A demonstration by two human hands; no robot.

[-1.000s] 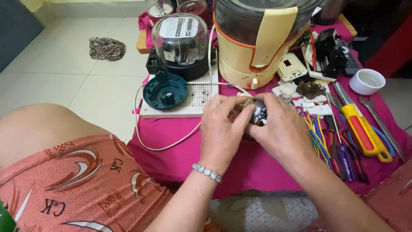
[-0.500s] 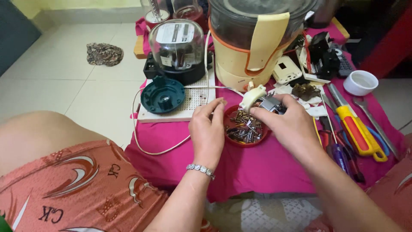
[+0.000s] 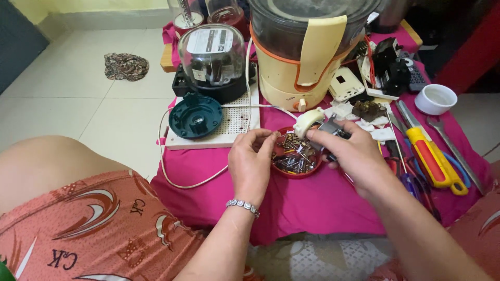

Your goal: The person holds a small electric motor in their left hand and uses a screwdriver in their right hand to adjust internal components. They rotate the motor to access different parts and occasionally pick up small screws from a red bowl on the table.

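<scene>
A small red dish (image 3: 298, 170) full of screws sits on the pink cloth (image 3: 323, 203). My left hand (image 3: 252, 164) rests beside it, thumb and forefinger pinched at the dish's left rim on what looks like a small screw. My right hand (image 3: 357, 156) is just right of the dish. It grips a small grey metal part with a cream plastic end (image 3: 308, 120), held above the dish's far edge. A bracelet is on my left wrist.
Behind the dish stand a cream food-processor base (image 3: 297, 73), a glass-domed meter (image 3: 211, 52) and a teal round cap (image 3: 195, 115) on a white perforated board (image 3: 237, 122). Screwdrivers (image 3: 429, 158), a wrench (image 3: 453, 148) and a white cup (image 3: 435, 99) lie right. A white cable (image 3: 182, 182) loops left.
My hands, joined on the part a second ago, have separated. The left hand went to the screw dish; the right hand keeps the part and lifted it slightly toward the far side.
</scene>
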